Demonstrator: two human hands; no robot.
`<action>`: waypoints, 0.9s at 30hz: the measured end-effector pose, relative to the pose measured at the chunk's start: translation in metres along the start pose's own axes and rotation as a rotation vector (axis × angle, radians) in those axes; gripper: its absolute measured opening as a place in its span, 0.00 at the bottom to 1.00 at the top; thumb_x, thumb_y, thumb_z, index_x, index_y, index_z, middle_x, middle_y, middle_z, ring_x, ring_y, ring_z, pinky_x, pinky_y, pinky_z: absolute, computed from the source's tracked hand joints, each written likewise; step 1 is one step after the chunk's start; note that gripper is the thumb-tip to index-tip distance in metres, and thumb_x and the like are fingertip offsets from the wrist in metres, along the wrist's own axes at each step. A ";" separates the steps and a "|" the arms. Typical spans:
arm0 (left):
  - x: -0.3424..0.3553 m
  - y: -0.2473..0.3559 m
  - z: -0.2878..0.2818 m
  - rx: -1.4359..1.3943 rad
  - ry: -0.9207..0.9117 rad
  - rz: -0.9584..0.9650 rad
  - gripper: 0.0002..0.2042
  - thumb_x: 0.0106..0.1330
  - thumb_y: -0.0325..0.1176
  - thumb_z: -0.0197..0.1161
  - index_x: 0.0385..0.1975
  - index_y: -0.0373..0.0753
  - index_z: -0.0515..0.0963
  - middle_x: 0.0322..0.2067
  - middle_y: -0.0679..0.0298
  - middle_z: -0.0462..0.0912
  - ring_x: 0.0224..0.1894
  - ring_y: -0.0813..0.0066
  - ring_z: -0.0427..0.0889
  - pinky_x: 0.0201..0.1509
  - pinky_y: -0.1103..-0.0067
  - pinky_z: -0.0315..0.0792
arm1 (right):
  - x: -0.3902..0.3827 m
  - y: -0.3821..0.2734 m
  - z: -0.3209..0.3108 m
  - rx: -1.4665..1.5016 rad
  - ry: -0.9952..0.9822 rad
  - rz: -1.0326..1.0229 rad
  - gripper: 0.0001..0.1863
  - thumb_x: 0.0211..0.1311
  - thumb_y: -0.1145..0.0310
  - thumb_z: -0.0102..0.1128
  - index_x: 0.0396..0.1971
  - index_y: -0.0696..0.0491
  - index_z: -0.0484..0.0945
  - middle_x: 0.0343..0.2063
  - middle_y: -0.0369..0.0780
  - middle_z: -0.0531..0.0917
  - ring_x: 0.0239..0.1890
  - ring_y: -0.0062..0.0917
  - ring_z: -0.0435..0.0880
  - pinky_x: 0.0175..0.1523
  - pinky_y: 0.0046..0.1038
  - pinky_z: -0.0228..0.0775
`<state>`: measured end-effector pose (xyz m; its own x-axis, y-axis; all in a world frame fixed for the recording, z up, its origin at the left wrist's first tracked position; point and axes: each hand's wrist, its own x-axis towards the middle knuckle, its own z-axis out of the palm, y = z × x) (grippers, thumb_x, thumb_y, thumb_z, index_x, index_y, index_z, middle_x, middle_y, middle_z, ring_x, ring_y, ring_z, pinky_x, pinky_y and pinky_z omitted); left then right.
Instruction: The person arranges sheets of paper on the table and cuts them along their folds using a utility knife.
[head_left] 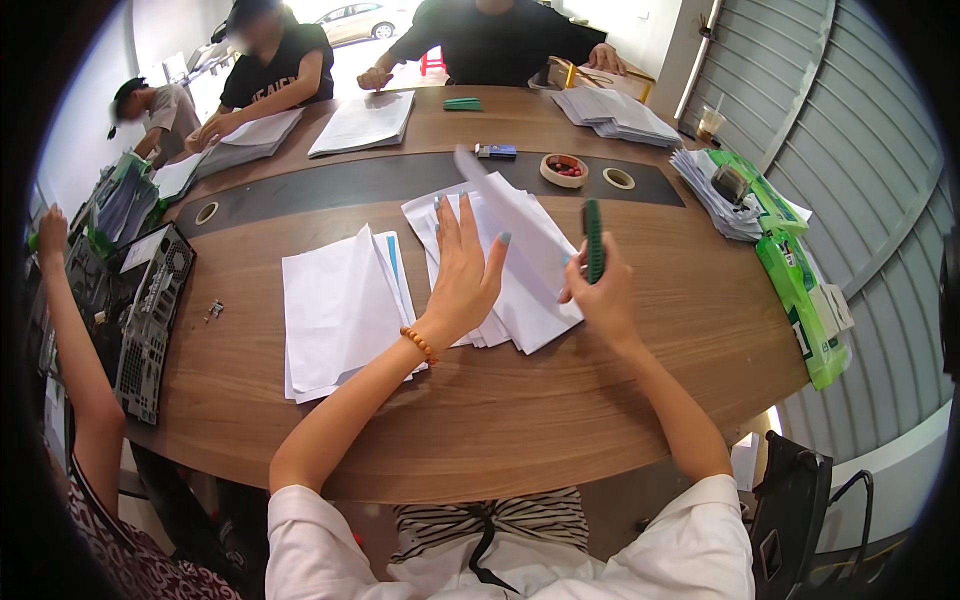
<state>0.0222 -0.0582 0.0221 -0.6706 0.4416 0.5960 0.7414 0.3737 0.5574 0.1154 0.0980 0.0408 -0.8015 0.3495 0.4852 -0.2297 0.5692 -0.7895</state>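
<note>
My left hand (462, 262), a beaded bracelet at its wrist, has its fingers stretched out over a loose stack of white papers (520, 315). One sheet (497, 205) stands raised and curved beside its fingers, its far end smeared by motion. My right hand (605, 292) is closed around a green stapler (594, 245), held upright at the stack's right edge. Whether the right fingers also touch the raised sheet, I cannot tell. Left of my left forearm lies a second pile of white papers (335, 310), with a blue strip showing at its right side.
Tape rolls (619, 179), a round container of red items (565, 170) and a small blue box (496, 152) lie beyond the papers. An opened computer case (150, 310) stands left, green packages (800, 310) right. Co-workers sit across the table; another person's arm (75, 340) reaches in left.
</note>
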 end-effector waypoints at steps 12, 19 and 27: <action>0.081 -0.001 -0.098 -0.087 -0.047 0.141 0.13 0.65 0.38 0.50 0.30 0.33 0.76 0.16 0.61 0.75 0.21 0.78 0.72 0.26 0.78 0.65 | 0.027 -0.016 -0.049 0.849 0.215 0.193 0.09 0.52 0.77 0.57 0.31 0.53 0.67 0.21 0.37 0.74 0.17 0.25 0.77 0.23 0.26 0.72; 0.019 -0.087 -0.061 0.013 -0.424 -0.065 0.16 0.61 0.35 0.51 0.14 0.32 0.74 0.12 0.54 0.73 0.16 0.63 0.73 0.24 0.73 0.67 | -0.002 -0.003 -0.047 0.879 0.147 0.614 0.09 0.52 0.78 0.55 0.30 0.57 0.64 0.23 0.42 0.74 0.25 0.35 0.83 0.34 0.37 0.80; 0.003 -0.081 -0.054 0.177 -0.186 0.248 0.05 0.58 0.32 0.55 0.25 0.37 0.73 0.19 0.59 0.74 0.20 0.61 0.72 0.25 0.71 0.67 | -0.016 0.005 -0.064 0.528 -0.242 0.724 0.10 0.51 0.78 0.54 0.32 0.58 0.63 0.27 0.41 0.72 0.27 0.39 0.83 0.33 0.37 0.80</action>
<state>-0.0412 -0.1310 0.0100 -0.4665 0.6711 0.5762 0.8844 0.3649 0.2910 0.1629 0.1429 0.0530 -0.9274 0.2888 -0.2376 0.1977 -0.1609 -0.9670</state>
